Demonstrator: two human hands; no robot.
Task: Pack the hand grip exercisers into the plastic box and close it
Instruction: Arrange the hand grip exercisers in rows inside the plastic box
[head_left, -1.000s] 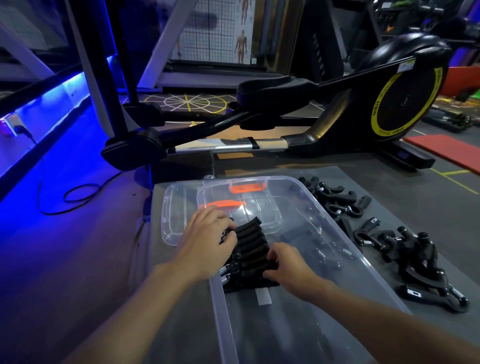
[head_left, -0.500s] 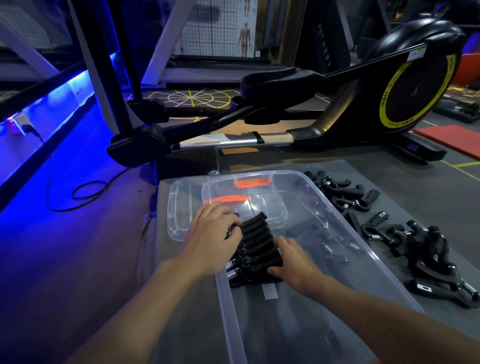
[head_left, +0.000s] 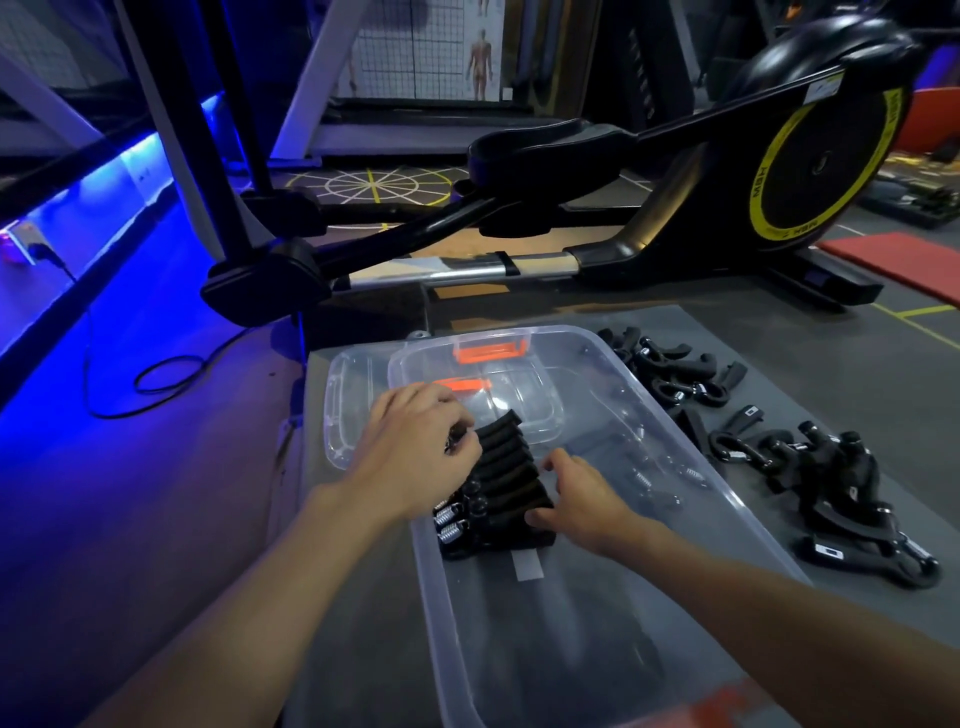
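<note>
Plastic box (head_left: 434, 613): clear, uncovered; near half and right side bare.
Hand grip exercisers (head_left: 506, 486): black foam handles, steel springs, one tight row along the left wall, mid-box.
Left hand (head_left: 415, 457): fingers curled over the row's spring side.
Right hand (head_left: 584, 501): fingers spread, pressing the handle ends.
Lid (head_left: 345, 415): partly under the box's far end.
Loose exercisers (head_left: 841, 483): on the surface (head_left: 810, 364), right of the box.

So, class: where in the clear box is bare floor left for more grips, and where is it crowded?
Free: box floor between the packed row and the near wall, and between the right hand and the right wall. Crowded: along the left wall, and the table outside, strewn with loose grips.
</note>
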